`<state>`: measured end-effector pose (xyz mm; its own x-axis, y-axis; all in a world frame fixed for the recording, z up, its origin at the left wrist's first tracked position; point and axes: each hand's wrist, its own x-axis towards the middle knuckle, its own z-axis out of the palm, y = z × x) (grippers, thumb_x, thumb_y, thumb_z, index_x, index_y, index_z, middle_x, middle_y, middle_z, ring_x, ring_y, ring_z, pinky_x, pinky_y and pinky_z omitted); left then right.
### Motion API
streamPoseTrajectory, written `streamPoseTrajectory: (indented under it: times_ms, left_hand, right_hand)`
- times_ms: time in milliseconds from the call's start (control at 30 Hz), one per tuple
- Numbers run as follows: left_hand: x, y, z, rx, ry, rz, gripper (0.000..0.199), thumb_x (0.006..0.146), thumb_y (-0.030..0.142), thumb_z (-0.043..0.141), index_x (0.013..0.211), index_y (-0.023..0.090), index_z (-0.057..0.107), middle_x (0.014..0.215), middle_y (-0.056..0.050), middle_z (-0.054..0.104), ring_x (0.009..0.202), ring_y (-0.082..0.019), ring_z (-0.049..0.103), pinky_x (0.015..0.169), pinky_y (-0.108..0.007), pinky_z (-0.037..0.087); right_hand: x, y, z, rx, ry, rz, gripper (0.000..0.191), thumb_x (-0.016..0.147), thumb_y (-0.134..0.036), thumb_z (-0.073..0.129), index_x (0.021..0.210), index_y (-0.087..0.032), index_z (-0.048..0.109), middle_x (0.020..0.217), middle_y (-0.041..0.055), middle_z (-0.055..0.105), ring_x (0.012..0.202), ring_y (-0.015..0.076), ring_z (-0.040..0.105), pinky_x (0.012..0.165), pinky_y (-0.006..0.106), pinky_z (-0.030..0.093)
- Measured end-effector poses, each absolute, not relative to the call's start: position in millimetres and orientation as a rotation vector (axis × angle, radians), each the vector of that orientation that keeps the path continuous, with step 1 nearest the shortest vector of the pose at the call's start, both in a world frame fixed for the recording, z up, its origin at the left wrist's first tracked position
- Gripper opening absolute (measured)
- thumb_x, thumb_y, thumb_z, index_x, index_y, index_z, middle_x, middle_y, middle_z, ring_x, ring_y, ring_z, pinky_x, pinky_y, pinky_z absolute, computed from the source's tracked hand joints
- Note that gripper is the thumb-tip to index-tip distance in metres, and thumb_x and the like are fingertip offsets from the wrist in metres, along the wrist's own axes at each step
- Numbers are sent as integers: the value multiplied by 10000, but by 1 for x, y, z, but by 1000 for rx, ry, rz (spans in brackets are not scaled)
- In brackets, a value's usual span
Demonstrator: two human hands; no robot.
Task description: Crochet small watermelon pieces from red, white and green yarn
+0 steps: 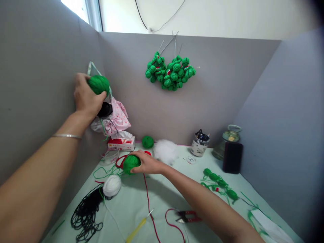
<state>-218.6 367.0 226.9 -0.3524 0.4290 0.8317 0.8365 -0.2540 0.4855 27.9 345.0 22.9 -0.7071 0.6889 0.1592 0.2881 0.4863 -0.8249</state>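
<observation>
Raised against the left partition, my left hand (87,96) grips a large green ball of yarn (99,84) beside a hanging pink-dotted cloth bag (118,114). My right hand (145,162) is closed around a second green yarn ball (131,164) low over the table, in front of red-handled scissors (120,161). Loose green yarn (106,172) trails to its left, and a white yarn ball (112,185) sits nearer me. A red strand (148,195) runs toward me past a yellow-handled crochet hook (138,229). My right fingertips are partly hidden by the ball.
Black cord (87,211) lies at left; red-handled snips (188,216) lie under my right forearm. Behind are a tissue box (121,143), another green ball (147,142), white stuffing (165,152) and a tin (199,145). Crocheted green pieces (220,184) and a phone (233,158) are right.
</observation>
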Motion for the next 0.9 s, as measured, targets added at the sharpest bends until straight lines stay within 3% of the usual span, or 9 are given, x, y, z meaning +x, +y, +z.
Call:
streamPoseTrajectory:
  times_ms: [67, 133, 167, 233, 333, 467, 600, 767, 900]
  left_hand:
    - [-213, 345, 214, -1400, -1489, -1825, 710, 794, 97, 831, 1341, 43, 383, 1454, -165, 493, 1313, -238, 494, 1186, -437, 357]
    - [-203, 321, 201, -1261, -1090, -2474, 619, 709, -7, 795, 1224, 132, 480, 1368, -63, 552, 1213, -171, 553, 1101, -305, 445]
    - [-197, 309, 194, -1201, -987, -2836, 507, 773, 42, 743, 1190, 191, 495, 1310, -2, 584, 1164, -138, 583, 1035, -256, 487]
    - [-182, 287, 178, -1251, -1084, -3042, 185, 936, 294, 580, 1090, 196, 555, 1160, -20, 670, 1031, -179, 666, 847, -288, 592]
    - [-163, 260, 149, -1450, -1362, -3206, 312, 952, 449, 536, 991, 171, 672, 1052, -77, 764, 964, -237, 725, 720, -300, 627]
    - [-147, 240, 104, -1681, -1840, -3231, 297, 885, 453, 651, 943, 175, 737, 920, -89, 805, 863, -268, 760, 666, -322, 629]
    - [-136, 228, 60, -1989, -2179, -3071, 363, 854, 520, 701, 1016, 197, 732, 1035, -91, 797, 1004, -310, 744, 769, -370, 610]
    - [-113, 210, 17, -2371, -2383, -2732, 440, 724, 473, 847, 1059, 239, 684, 1023, -69, 756, 1035, -314, 694, 889, -390, 543]
    - [-93, 197, -6, -2697, -2337, -2530, 445, 742, 484, 819, 1066, 240, 636, 1049, -69, 712, 1046, -310, 647, 917, -401, 505]
  right_hand:
    - [29, 352, 27, -800, -2109, 1180, 674, 618, -321, 921, 1250, -260, 694, 1242, 60, 679, 1168, 276, 640, 1065, 455, 509]
    - [32, 361, 36, -786, -1939, 1232, 601, 685, -361, 870, 1243, -250, 680, 1212, 58, 711, 1142, 261, 672, 1028, 436, 543]
    - [34, 366, 41, -784, -1846, 1248, 581, 720, -394, 839, 1253, -246, 662, 1203, 63, 720, 1127, 256, 685, 1007, 431, 559]
    - [37, 375, 56, -766, -1671, 1266, 527, 807, -480, 735, 1269, -251, 624, 1221, 74, 720, 1109, 245, 701, 969, 429, 584]
    - [36, 385, 86, -671, -1516, 1298, 468, 855, -593, 627, 1173, -250, 625, 1207, 79, 725, 1083, 250, 718, 901, 436, 621]
    - [13, 390, 132, -546, -1451, 1268, 502, 806, -653, 677, 1070, -230, 617, 1197, 90, 711, 1121, 269, 702, 922, 471, 628]
    - [-32, 393, 175, -458, -1479, 1151, 660, 734, -619, 796, 1220, -236, 571, 1312, 95, 662, 1224, 275, 659, 1033, 460, 581]
    - [-100, 406, 217, -392, -1698, 552, 717, 855, -589, 738, 1396, -227, 437, 1451, 99, 582, 1371, 255, 573, 1187, 469, 456]
    - [-146, 423, 232, -478, -1732, 494, 636, 973, -545, 618, 1433, -188, 362, 1434, 127, 572, 1367, 237, 577, 1167, 457, 466]
